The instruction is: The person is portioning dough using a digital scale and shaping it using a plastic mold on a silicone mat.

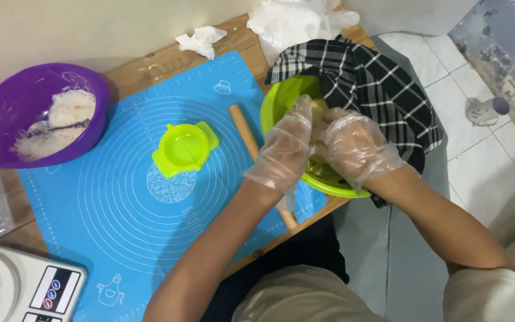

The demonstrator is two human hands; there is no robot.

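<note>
Both our gloved hands, left hand [285,149] and right hand [356,149], grasp one dough lump [319,108] over the green bowl [281,98] at the bench's right edge, cloth [377,83] folded back for access. Rolling pin [247,132] beside, on blue mat [114,203].

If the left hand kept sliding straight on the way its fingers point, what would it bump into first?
Probably the dough lump at its fingertips, then the checked cloth draped over the green bowl. The left hand points up and right; depth is unclear.
</note>
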